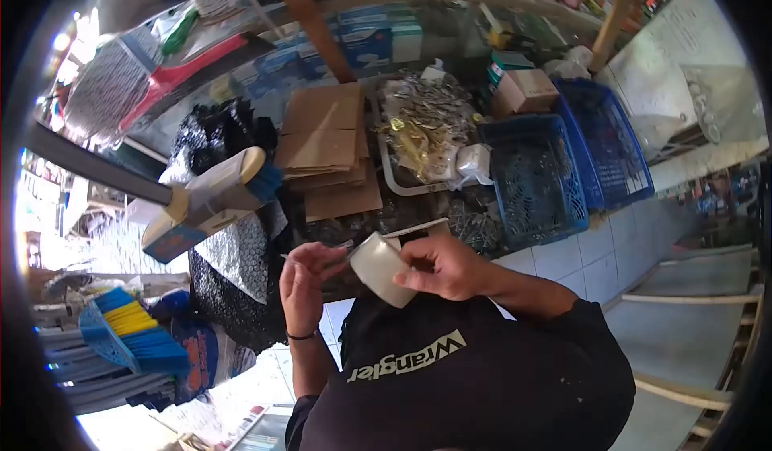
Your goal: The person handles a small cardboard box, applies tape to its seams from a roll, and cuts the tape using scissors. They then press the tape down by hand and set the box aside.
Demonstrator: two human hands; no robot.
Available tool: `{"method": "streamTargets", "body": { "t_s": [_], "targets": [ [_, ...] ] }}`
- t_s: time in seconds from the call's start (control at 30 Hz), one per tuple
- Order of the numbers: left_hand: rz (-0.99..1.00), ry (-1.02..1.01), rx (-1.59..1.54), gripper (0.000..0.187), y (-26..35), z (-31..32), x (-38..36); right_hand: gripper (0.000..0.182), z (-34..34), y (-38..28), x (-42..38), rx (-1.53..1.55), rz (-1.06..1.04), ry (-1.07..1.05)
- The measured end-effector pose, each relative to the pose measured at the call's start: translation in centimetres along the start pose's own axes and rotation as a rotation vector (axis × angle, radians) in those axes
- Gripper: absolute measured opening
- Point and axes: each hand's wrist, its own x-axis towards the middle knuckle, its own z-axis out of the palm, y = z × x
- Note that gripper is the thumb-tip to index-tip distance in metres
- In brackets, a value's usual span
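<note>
My right hand (pixel 441 267) grips a smooth, cream-white piece (pixel 381 271) like a wide roll of tape, with thumb and fingers at its right side. To the left of the roll is my left hand (pixel 304 284), its fingers bent round something thin and small that I cannot make out; a sliver of it shows by the fingertips. A dark band circles the left wrist. Behind the roll lies a pale flat edge (pixel 414 229), partly hidden. Above the hands are stacked brown cardboard pieces (pixel 322 141) and a white tray (pixel 388 169) heaped with small metallic and gold-coloured parts.
Two blue baskets (pixel 581 218) (pixel 641 187) stand at the right, beside a small cardboard box (pixel 527 91). A broom head (pixel 209 201) on a long pole and black plastic wrapping (pixel 229 290) are at the left. A blue and yellow brush (pixel 133 330) sits lower left.
</note>
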Motion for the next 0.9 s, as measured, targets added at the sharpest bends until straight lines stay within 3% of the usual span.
{"method": "streamTargets", "body": {
  "t_s": [0.17,0.3,0.37,0.47,0.57,0.67,0.9],
  "targets": [
    [0.029,0.064,0.149,0.027,-0.9,-0.1,1.0,0.023,-4.0,-0.6,-5.3,0.081,-0.039,0.456],
    [-0.02,0.103,0.266,0.018,-1.5,0.6,1.8,0.02,-6.3,0.7,-8.5,-0.25,0.018,0.751],
    [-0.035,0.111,0.287,0.017,-1.6,1.2,2.0,0.021,-6.7,1.5,-9.8,-0.378,0.14,0.773],
    [-0.049,0.08,0.318,0.017,-1.9,1.6,2.1,0.025,-7.2,5.8,-10.2,-0.198,0.138,0.828],
    [-0.053,0.064,0.313,0.017,-1.9,1.8,2.1,0.029,-7.0,8.1,-9.5,0.12,0.303,0.802],
    [-0.048,0.053,0.32,0.015,-1.9,1.6,2.1,0.031,-7.1,11.8,-8.3,0.041,0.341,0.822],
    [-0.118,0.087,0.5,0.012,-2.2,1.5,1.7,0.022,-7.0,16.4,-5.3,-0.835,0.284,0.85]
  ]
}}
